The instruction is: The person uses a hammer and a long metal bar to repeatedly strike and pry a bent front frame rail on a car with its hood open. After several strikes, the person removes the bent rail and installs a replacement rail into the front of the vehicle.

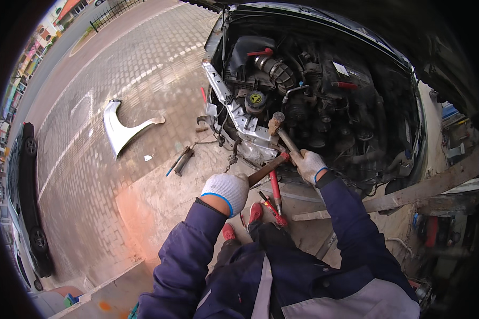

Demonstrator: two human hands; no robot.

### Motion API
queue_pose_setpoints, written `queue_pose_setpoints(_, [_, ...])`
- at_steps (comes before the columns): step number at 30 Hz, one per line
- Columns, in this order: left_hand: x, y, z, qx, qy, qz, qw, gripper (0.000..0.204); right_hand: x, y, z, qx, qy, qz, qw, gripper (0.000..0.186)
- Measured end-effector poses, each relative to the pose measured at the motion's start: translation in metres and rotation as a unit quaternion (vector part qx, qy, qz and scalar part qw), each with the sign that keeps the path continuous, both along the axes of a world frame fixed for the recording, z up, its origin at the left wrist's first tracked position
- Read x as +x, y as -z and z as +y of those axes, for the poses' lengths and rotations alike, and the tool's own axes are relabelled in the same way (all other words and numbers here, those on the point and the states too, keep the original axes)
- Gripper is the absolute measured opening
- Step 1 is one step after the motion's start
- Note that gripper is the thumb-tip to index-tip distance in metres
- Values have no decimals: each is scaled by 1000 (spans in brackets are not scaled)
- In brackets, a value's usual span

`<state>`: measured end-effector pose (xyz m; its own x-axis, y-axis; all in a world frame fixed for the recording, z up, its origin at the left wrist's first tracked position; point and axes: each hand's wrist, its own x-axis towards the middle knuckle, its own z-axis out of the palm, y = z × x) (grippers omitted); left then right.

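My left hand (226, 192), in a white knit glove with a blue cuff, is closed round a brown bar-like tool (265, 171) with a red end. Its kind is unclear. That end reaches the bent silver metal at the car's front corner, near my other hand. My right hand (310, 166), gloved alike, grips the handle of a hammer (287, 139). The hammer's worn head (275, 122) is over the silver body frame (246, 123), beside the open engine bay (324, 114); contact cannot be made out.
A silver fender (117, 130) lies on the paving at left. Tools (181, 161) and a red jack-like tool (275, 192) are on the ground near my feet. A chain (233, 154) hangs by the front corner. A long metal beam (388, 199) stretches along the right. A dark car (29, 199) stands far left.
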<state>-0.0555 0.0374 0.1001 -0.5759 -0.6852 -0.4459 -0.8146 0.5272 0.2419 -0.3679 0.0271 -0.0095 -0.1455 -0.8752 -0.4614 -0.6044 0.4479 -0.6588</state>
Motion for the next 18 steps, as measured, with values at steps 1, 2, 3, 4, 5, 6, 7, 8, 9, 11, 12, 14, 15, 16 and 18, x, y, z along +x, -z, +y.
queue_pose_setpoints(1, [0, 5, 8, -2, -5, -10, 1000, 30, -2, -2, 2, 10, 14, 3, 1000, 54])
queue_pose_setpoints(2, [0, 10, 15, 2, -29, 13, 999, 30, -5, -6, 6, 13, 23, -44, 999, 50])
queue_pose_setpoints(3, [-1, 16, 20, 7, -31, 22, 999, 30, -7, -10, 12, 11, 45, -65, 997, 48])
queue_pose_setpoints(4, [-1, 21, 24, 2, -38, 31, 999, 30, -7, -14, 15, 8, 61, -82, 995, 47])
queue_pose_setpoints(5, [-1, 26, 27, 1, -44, 37, 998, 30, -5, -17, 21, 14, 76, -100, 992, 46])
queue_pose_setpoints(6, [1, 31, 27, 32, -60, 49, 996, 30, -4, -20, 26, 25, 97, -131, 986, 42])
queue_pose_setpoints(7, [4, 35, 27, 51, -60, 59, 995, 31, -2, -21, 30, 29, 107, -130, 985, 41])
queue_pose_setpoints(8, [5, 39, 26, 74, -56, 67, 993, 33, -2, -21, 35, 38, 115, -131, 984, 41])
queue_pose_setpoints(9, [6, 43, 24, 95, -54, 75, 991, 36, -2, -21, 39, 47, 128, -122, 983, 40])
queue_pose_setpoints(11, [7, 47, 28, 91, -40, 82, 992, 35, -3, -16, 48, 25, 126, -131, 983, 39])
queue_pose_setpoints(12, [7, 49, 29, 91, -40, 80, 992, 35, -4, -13, 53, 15, 127, -131, 983, 39])
queue_pose_setpoints(14, [6, 51, 33, 94, -46, 72, 992, 36, -6, -6, 63, 45, 146, -136, 979, 39])
queue_pose_setpoints(15, [5, 51, 33, 88, -47, 67, 993, 36, -7, -3, 68, 28, 142, -145, 979, 39])
queue_pose_setpoints(16, [4, 51, 33, 84, -47, 62, 993, 36, -8, -1, 73, 28, 148, -152, 977, 39])
queue_pose_setpoints(18, [2, 48, 29, 80, -41, 54, 995, 37, -8, 3, 82, 21, 163, -138, 977, 40])
